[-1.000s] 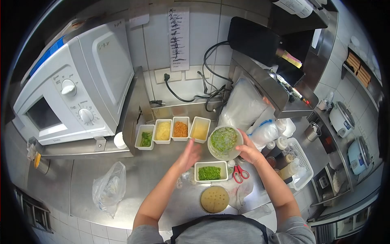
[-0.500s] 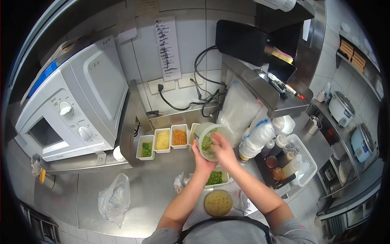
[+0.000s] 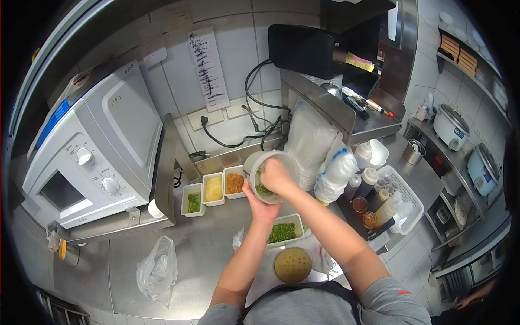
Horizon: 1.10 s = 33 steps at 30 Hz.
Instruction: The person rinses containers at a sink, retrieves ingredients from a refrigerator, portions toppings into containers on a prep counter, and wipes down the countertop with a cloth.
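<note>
My left hand (image 3: 261, 204) is closed around the lower left side of a round translucent tub (image 3: 293, 179), which tilts so its mouth faces me. Chopped greens (image 3: 262, 188) show inside it. My right hand (image 3: 275, 177) reaches into the tub with curled fingers; the fingertips are hidden, and I cannot see what they grip. Below the tub, a white container (image 3: 299, 222) holds finely chopped green herbs (image 3: 282, 233). Nearer my body lies a round olive disc (image 3: 293, 265) with small holes.
White bins of leafy greens (image 3: 194, 202), pale yellow shreds (image 3: 214, 188) and orange bits (image 3: 234, 183) line the back. A microwave (image 3: 103, 151) stands left, a plastic bag (image 3: 157, 273) on the steel counter. Sauce bottles (image 3: 387, 210), a white basket (image 3: 414, 203) and bag stacks (image 3: 311, 141) sit right.
My right hand has gone deeper into the tub and its fingers have curled. The view has shifted slightly, and more of the white container of chopped herbs shows below the tub.
</note>
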Motion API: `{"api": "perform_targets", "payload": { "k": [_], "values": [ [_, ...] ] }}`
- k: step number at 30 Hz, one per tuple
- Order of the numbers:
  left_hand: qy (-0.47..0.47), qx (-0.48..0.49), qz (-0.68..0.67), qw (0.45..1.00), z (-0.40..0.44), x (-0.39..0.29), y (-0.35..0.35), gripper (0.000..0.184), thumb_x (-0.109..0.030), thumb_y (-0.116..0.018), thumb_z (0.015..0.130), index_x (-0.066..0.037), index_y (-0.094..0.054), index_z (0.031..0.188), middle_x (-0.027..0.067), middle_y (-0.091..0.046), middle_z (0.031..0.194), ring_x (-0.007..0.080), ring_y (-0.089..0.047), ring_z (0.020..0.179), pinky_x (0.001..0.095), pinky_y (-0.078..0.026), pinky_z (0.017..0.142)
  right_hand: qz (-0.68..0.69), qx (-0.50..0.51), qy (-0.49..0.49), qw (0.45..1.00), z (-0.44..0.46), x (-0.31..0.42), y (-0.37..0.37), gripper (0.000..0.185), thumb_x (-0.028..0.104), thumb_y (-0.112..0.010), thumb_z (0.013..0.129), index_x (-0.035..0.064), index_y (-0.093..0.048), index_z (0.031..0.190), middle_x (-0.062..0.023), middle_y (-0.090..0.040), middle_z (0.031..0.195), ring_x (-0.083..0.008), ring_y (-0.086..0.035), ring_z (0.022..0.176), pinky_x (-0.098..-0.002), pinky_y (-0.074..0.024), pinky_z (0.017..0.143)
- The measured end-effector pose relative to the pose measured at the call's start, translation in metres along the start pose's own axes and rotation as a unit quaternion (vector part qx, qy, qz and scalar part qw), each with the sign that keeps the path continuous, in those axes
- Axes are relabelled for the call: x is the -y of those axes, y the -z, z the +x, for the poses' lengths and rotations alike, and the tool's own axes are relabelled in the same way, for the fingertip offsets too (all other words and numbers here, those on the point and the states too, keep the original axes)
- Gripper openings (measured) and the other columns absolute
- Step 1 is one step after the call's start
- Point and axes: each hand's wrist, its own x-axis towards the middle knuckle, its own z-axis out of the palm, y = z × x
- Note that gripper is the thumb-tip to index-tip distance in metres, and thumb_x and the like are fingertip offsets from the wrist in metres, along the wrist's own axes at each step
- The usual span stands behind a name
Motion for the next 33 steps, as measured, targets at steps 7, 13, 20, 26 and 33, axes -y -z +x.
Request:
{"api": "perform_targets", "payload": {
  "k": [7, 13, 20, 26, 33],
  "values": [
    [-0.001, -0.005, 0.047, 0.999, 0.0, -0.005, -0.003, 0.076, -0.072, -0.047, 0.079, -0.019, -0.049, 0.133, 0.0054, -0.051, 0.135, 0.0262, -0.049, 0.121, 0.0469, -0.041, 0.099, -0.142, 0.194, 0.119, 0.963, 0.0, 0.003, 0.011, 0.029, 0.016, -0.056, 0.081, -0.0015, -0.069, 0.1, -0.0251, -0.065, 0.104, -0.0376, -0.065, 0.094, -0.0433, -0.0495, 0.086],
    [0.004, 0.058, 0.05, 0.997, 0.003, 0.002, -0.005, 0.07, -0.068, -0.045, 0.084, -0.016, -0.052, 0.13, 0.0054, -0.054, 0.133, 0.0265, -0.05, 0.122, 0.0477, -0.042, 0.099, -0.293, 0.07, 0.024, 0.953, -0.011, 0.021, 0.014, 0.029, 0.025, -0.057, 0.083, 0.0015, -0.071, 0.094, -0.0223, -0.068, 0.101, -0.0347, -0.067, 0.095, -0.0428, -0.0514, 0.083],
    [-0.02, 0.031, 0.055, 0.998, 0.004, -0.001, 0.015, 0.071, -0.067, -0.045, 0.084, -0.016, -0.051, 0.132, 0.0067, -0.052, 0.135, 0.028, -0.049, 0.124, 0.0483, -0.04, 0.102, -0.108, 0.075, 0.041, 0.99, 0.001, -0.021, 0.003, 0.026, 0.011, -0.054, 0.08, -0.0004, -0.066, 0.101, -0.0249, -0.065, 0.099, -0.0395, -0.063, 0.094, -0.0458, -0.0508, 0.08],
    [0.001, 0.045, 0.042, 0.998, 0.009, -0.006, 0.03, 0.071, -0.067, -0.047, 0.083, -0.017, -0.051, 0.133, 0.0063, -0.053, 0.135, 0.0282, -0.049, 0.123, 0.0481, -0.04, 0.102, -0.074, 0.068, 0.098, 0.99, -0.013, -0.035, -0.01, 0.022, 0.007, -0.051, 0.08, -0.0025, -0.067, 0.092, -0.0263, -0.065, 0.095, -0.0411, -0.064, 0.09, -0.0467, -0.0512, 0.078],
    [0.026, 0.024, 0.085, 0.996, -0.002, -0.01, 0.037, 0.07, -0.066, -0.048, 0.084, -0.015, -0.052, 0.132, 0.0073, -0.056, 0.131, 0.0268, -0.051, 0.121, 0.0468, -0.041, 0.102, -0.03, 0.141, 0.136, 0.98, -0.024, -0.025, -0.011, 0.024, 0.014, -0.058, 0.079, 0.0012, -0.066, 0.097, -0.0239, -0.065, 0.095, -0.0401, -0.062, 0.09, -0.0449, -0.0494, 0.079]
  ]
}}
